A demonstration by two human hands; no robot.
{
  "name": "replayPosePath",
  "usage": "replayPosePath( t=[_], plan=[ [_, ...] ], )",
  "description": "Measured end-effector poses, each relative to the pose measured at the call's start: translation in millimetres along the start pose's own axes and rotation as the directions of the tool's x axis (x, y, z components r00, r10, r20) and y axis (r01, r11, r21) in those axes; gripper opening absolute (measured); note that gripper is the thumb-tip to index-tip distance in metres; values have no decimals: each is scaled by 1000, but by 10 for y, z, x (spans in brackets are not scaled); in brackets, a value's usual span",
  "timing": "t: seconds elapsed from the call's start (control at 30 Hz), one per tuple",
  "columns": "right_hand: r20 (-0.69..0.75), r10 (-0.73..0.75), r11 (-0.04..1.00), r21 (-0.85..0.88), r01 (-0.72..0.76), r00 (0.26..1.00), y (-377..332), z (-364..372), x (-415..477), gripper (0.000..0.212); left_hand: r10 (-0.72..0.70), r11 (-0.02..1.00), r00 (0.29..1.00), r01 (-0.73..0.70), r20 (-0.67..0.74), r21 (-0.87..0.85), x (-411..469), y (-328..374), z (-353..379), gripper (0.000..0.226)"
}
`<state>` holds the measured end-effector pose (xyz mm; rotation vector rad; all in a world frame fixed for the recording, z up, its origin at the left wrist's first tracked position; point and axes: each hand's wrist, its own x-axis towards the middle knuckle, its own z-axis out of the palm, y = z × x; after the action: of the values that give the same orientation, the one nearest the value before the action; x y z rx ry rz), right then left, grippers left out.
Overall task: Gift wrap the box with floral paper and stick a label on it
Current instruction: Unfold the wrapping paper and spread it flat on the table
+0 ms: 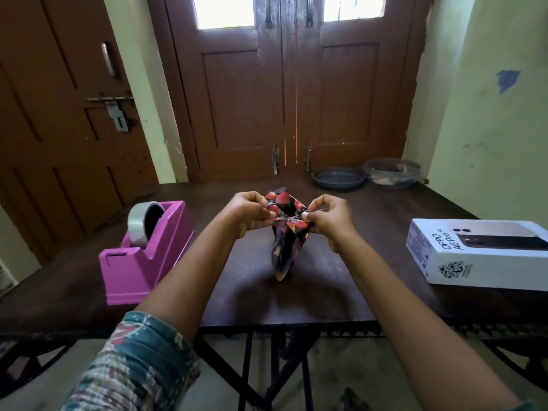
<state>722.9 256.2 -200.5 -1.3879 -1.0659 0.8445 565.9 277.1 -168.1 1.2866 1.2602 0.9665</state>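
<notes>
A: Status, left to right?

B: Pink tape dispenser (142, 256) on the left of the bench (341, 292), roll loaded. Neither hand is on it.

A: Hands?

B: Left hand (249, 213) and right hand (329, 221) are both up over mid-bench, each pinching the top of the floral paper (286, 235). Fingers (310, 216) are closed on the paper on both sides, thumb against fingertips. The sheet is bunched and folded, hanging down between the hands. Can't tell whether its lower tip touches the bench.

A: Box?

B: White phone box (480, 253), right side of the bench, well apart from the paper. Bare, nothing wrapped. At the far right are a dark tray (338, 178) and a clear bowl (391, 173), neither involved.

A: Which step?

B: My read: opening out the sheet. Wrapping proper has not begun.

A: Next?

B: Pull the paper open and lay it flat mid-bench, then bring the box across onto it. The creases look heavy, so it probably needs smoothing first. Tape comes after that. I can't make out a label anywhere.
</notes>
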Motion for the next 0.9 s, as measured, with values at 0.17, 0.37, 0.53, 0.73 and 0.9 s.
replayPosePath(
  t=[0.17,0.37,0.53,0.73,0.9],
  plan=[
    [64,-10,999,-34,12,998,22,-10,6,26,-25,997,1000,24,12,72,54,-42,-111,21],
    [-87,-163,921,-370,121,983,85,-371,127,32,110,901,990,-65,-83,428,73,-130,-461,19],
    [140,-129,774,-605,187,982,-177,-130,39,28,46,870,999,-36,-9,491,105,-97,-228,22],
    [122,146,923,-375,-90,982,0,-200,96,19,-66,945,997,53,29,322,114,-195,-249,24],
    [199,149,891,-452,-44,969,36,-322,91,44,-56,950,998,41,41,309,141,-260,-289,41]
  ],
)
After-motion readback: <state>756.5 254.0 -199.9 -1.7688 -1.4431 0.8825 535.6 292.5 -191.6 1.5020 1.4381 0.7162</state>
